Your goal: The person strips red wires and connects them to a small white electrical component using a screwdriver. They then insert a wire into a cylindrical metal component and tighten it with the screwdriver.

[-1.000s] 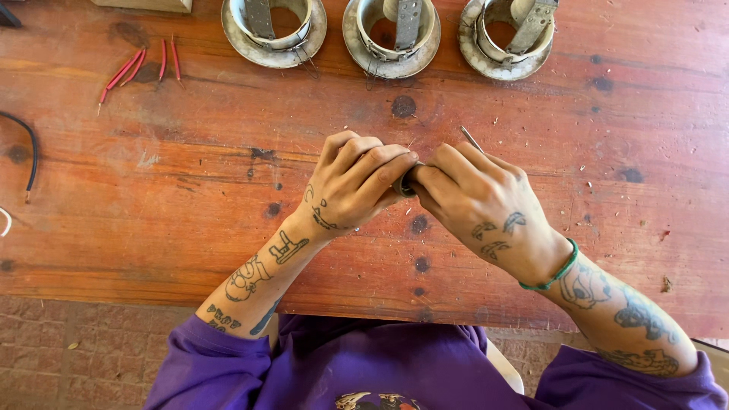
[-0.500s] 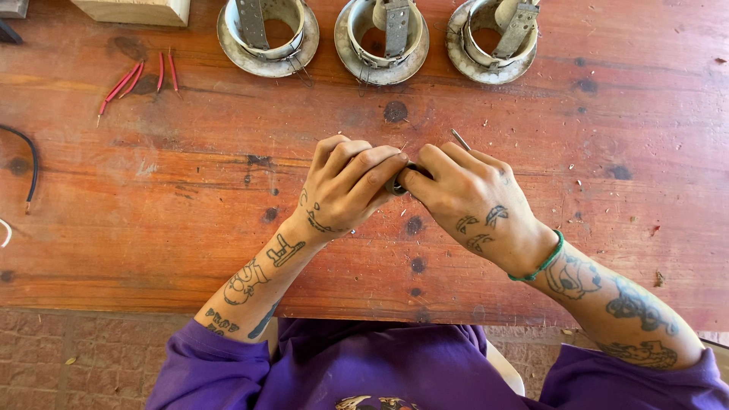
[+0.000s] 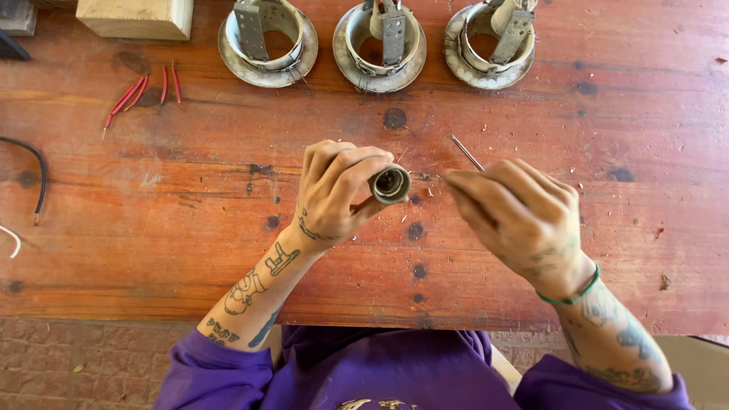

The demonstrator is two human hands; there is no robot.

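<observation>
My hands have drawn apart since a moment ago | left hand (image 3: 334, 193) closed round small lamp socket (image 3: 390, 184), its open end now facing me | right hand (image 3: 516, 212) pinching thin metal tool (image 3: 465, 152), withdrawn from socket | beyond both: three metal fittings (image 3: 380, 45), red wires (image 3: 144, 87), worn wooden surface (image 3: 152, 212).

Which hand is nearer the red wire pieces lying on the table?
Left. The left hand is right of the red wire pieces; the right hand is farther right.

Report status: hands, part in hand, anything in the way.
Left hand grips small round socket, opening toward camera. Right hand holds thin metal tool, apart from socket. Nothing between them.
</observation>
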